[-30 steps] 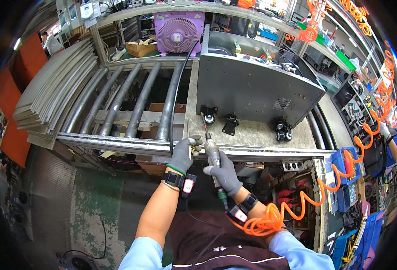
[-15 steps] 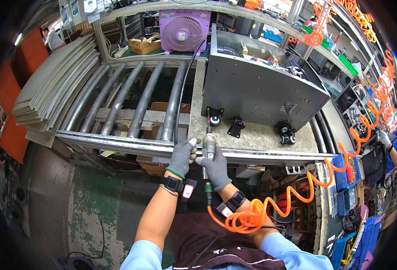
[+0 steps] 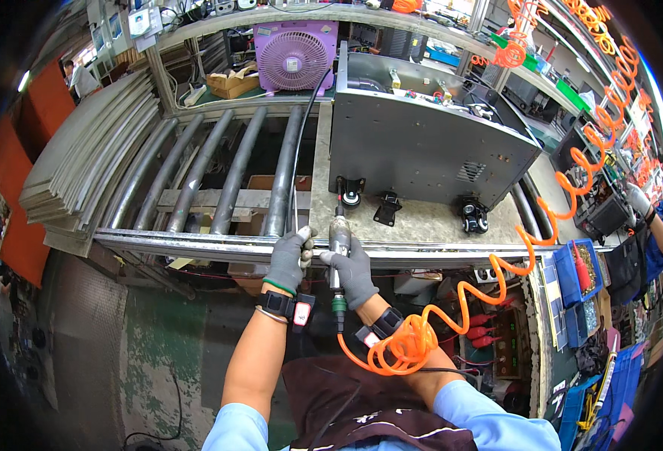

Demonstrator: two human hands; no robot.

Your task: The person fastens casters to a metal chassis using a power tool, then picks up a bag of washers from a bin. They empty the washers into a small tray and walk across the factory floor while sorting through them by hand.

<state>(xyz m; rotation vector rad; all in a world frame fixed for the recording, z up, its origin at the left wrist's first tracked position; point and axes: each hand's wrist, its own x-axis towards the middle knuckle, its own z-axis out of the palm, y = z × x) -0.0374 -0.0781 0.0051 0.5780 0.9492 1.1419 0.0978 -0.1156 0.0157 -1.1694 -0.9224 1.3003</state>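
Observation:
My right hand (image 3: 355,274), in a grey glove, is wrapped round an air screwdriver (image 3: 339,234). The tool's bit points away from me and reaches the left black caster (image 3: 351,192) on a dark grey metal cabinet (image 3: 429,139). Whether the bit sits on a screw is too small to tell. Close beside the tool is my gloved left hand (image 3: 286,264), its fingers curled; what they hold, if anything, is hidden. A black cable (image 3: 298,161) runs down to it. From the tool's base hangs an orange coiled air hose (image 3: 408,347).
A black bracket (image 3: 388,208) and another caster (image 3: 474,216) sit along the cabinet's lower edge. Left lie conveyor rollers (image 3: 235,173) and stacked grey sheets (image 3: 91,150). Behind stands a purple fan (image 3: 294,60). Blue bins (image 3: 576,274) and another person's gloved hand (image 3: 638,201) are at right.
The whole view has shifted slightly, so cabinet and hands appear a little further left. The hose's upper coils have swung. My right hand still grips the screwdriver at the left caster.

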